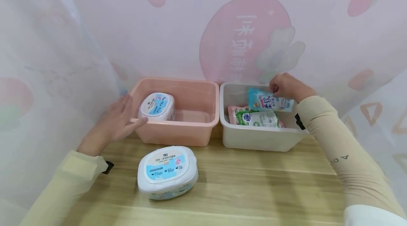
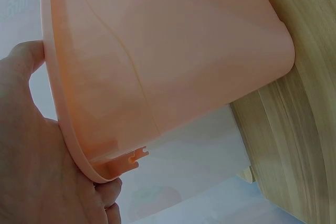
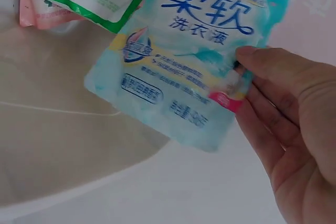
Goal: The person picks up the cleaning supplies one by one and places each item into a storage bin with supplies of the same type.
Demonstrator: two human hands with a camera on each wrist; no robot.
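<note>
My right hand (image 1: pixel 287 86) pinches the edge of a blue laundry detergent pouch (image 3: pixel 178 61) between thumb and fingers, over the white bin (image 1: pixel 264 139). Under it in the bin lie a green-and-white pouch (image 1: pixel 260 119) and a pink pouch (image 1: pixel 234 113), partly covered. My left hand (image 1: pixel 116 120) rests at the left front corner of the pink bin (image 1: pixel 178 132), its thumb along the front rim and its fingers over the left side. In the left wrist view the thumb and palm touch the rim. A white tub with a blue label (image 1: pixel 155 105) sits inside the pink bin's left end.
A second white lidded tub (image 1: pixel 167 172) stands on the wooden table (image 1: pixel 241 190) before the pink bin. Both bins stand side by side, close to a printed curtain (image 1: pixel 178 42) that hangs behind them and at the sides.
</note>
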